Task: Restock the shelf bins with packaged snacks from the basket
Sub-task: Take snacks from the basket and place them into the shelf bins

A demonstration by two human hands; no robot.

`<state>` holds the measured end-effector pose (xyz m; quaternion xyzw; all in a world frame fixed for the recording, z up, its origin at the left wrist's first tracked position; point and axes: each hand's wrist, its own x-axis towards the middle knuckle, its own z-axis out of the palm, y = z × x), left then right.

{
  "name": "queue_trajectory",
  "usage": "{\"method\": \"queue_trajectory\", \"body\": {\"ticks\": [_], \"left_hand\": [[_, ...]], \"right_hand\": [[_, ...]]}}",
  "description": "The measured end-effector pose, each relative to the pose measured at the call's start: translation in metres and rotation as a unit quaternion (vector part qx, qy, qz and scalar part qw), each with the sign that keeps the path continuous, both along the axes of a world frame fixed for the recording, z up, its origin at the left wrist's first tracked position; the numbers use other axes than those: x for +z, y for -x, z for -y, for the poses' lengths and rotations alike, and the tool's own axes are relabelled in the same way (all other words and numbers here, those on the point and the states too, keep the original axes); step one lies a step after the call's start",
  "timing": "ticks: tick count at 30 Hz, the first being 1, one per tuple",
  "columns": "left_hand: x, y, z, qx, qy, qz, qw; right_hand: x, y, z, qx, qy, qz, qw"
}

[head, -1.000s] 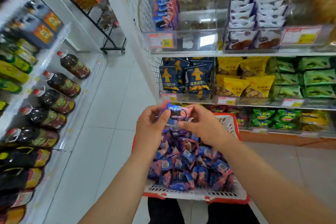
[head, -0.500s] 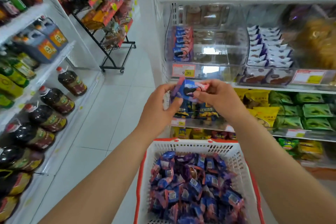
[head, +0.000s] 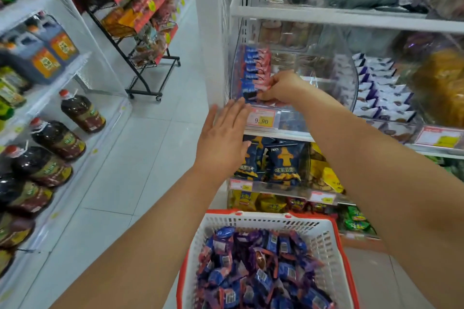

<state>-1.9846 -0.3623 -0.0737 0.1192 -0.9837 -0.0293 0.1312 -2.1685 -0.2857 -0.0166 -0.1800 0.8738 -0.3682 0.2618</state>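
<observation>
Reaching into the clear bin (head: pixel 296 68) at the middle of the frame, the right hand (head: pixel 281 88) has its fingers curled around a blue and pink snack pack (head: pixel 253 91), pressing it against the front of the row of matching packs (head: pixel 256 63) stacked along the bin's left side. So the pack is inside the bin, at the near end of that row, right above the price tag (head: pixel 262 119) reading 9.90.

Left hand (head: pixel 223 138) is just below and to the left of it, fingers straight and close together, holding nothing. Its fingertips sit up by the bin's front lip near the price tag, but honestly I can't tell if they're actually touching it.

Down at the bottom center there's the white basket with red rim (head: pixel 266 221), still loaded with a heap of the same blue and purple packs (head: pixel 256 273).

On the shelf under the bin are dark blue bags (head: pixel 278 160), and further right in another bin, white and purple packs (head: pixel 379 90). Over on the left side of the frame, big bottles of dark liquid (head: pixel 82 111) line the opposite shelves.
</observation>
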Motion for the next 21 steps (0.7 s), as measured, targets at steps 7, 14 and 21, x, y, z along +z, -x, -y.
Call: {"method": "queue_trajectory", "body": {"ticks": [7,14,21], "left_hand": [[-0.002,0.000,0.003,-0.005,-0.001,0.021,1.000],[-0.005,0.001,0.003,-0.006,-0.007,0.018,1.000],[-0.009,0.001,0.001,-0.003,0.004,0.016,1.000]], "right_hand": [[-0.014,0.016,0.015,-0.024,-0.068,0.019,0.997],[-0.018,0.019,0.011,-0.062,-0.028,0.050,0.996],[-0.017,0.018,0.005,-0.026,-0.021,-0.087,0.996]]}}
